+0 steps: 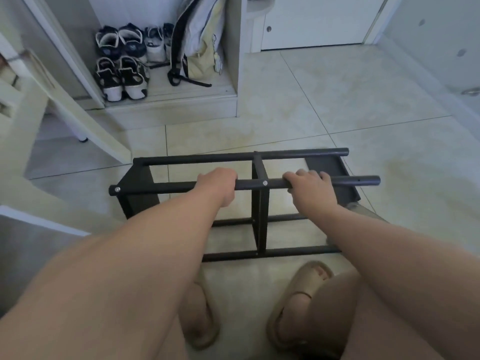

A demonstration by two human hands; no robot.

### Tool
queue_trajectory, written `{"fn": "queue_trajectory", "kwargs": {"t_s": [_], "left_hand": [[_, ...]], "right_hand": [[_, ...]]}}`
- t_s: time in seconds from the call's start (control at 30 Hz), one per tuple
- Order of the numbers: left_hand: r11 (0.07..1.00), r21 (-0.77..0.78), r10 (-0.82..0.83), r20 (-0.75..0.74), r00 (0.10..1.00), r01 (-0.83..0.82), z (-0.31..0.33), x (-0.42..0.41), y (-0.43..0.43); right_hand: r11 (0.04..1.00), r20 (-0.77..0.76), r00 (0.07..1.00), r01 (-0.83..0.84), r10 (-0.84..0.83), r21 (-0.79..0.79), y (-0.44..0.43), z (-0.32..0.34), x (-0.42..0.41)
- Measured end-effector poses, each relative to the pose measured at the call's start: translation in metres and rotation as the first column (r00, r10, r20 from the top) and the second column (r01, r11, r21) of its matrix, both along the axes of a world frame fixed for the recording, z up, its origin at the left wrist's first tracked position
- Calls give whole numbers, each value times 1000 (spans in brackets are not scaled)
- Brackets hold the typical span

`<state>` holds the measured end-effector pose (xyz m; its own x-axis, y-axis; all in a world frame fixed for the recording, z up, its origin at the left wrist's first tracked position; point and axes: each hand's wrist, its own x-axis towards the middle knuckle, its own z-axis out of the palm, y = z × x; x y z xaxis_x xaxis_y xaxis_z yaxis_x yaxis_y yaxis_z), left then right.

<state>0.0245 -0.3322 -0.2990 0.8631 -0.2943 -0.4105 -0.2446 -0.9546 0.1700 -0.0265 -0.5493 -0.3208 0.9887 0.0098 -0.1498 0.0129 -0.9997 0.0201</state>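
Note:
A black metal rack frame [259, 203] made of round tubes stands on the tiled floor right in front of me. My left hand [218, 184] grips its nearer top tube to the left of the centre upright. My right hand [310, 188] grips the same tube to the right of that upright, fingers curled over the top. A second top tube [233, 158] runs parallel behind. Two lower rails sit near the floor, partly hidden by my forearms.
An open cabinet niche [171, 100] at the back left holds several sneakers [122, 76] and a leaning backpack [202, 40]. A pale furniture leg [78, 118] slants at left. A white door [311, 22] is behind. My feet in beige slippers [296, 302] stand close below the rack.

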Motion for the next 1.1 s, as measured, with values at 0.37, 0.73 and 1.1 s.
{"fn": "queue_trajectory", "kwargs": {"t_s": [0.37,0.73,1.1], "left_hand": [[989,-140,73,237,969,-40,-16,112,34],[974,-11,209,418,884,-225,-94,234,59],[966,65,209,368,906,-249,-177,293,57]], "right_hand": [[999,49,998,-34,34,13,27,-12,147],[999,259,965,-48,41,21,57,-83,283],[981,224,972,32,-75,192,68,-172,342]]}}
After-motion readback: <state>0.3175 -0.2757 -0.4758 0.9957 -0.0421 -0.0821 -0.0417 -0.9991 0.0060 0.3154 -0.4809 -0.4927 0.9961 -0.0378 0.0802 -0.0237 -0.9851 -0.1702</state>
